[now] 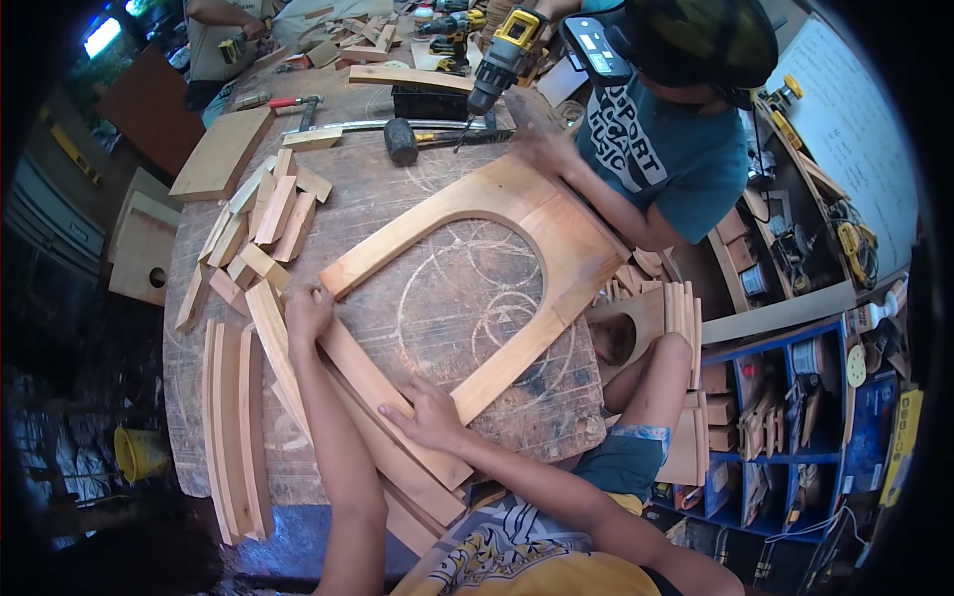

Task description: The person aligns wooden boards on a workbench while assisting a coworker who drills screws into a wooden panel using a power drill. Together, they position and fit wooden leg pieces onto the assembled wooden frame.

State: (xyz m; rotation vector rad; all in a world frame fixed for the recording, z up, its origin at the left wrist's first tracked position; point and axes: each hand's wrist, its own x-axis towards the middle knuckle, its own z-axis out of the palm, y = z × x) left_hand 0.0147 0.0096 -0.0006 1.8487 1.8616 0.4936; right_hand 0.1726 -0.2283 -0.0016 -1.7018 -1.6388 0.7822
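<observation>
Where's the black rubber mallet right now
In the head view, the black rubber mallet lies at the far side of the round workbench, beyond the wooden arch frame, beside the yellow drill.

An arched frame lies mid-table, loose blocks to its left, a mallet behind it.
</observation>
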